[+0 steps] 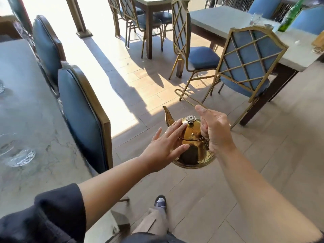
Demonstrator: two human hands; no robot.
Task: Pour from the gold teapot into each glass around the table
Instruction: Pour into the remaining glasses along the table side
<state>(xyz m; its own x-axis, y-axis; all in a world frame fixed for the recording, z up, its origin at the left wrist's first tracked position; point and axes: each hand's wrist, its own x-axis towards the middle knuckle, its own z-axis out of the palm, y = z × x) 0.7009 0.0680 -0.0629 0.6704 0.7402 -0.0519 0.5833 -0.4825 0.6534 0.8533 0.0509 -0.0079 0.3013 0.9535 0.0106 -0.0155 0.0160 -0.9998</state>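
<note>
The gold teapot (192,146) hangs upright in the air above the floor, spout pointing up and left. My right hand (213,130) is shut on its handle at the right side. My left hand (166,146) lies flat against the pot's left side, fingers spread, fingertips near the lid knob. A clear glass (15,151) stands on the grey table (35,106) at the left, and another glass (1,86) shows at the left frame edge. A further glass (256,19) stands on the grey table (228,21) at the upper right.
Two blue padded chairs (82,111) are pushed against the left table. Blue chairs with gold lattice backs (249,62) stand by the right table, which also carries a green bottle (289,16). Tiled floor lies between the tables; my leg and shoe (160,202) show below.
</note>
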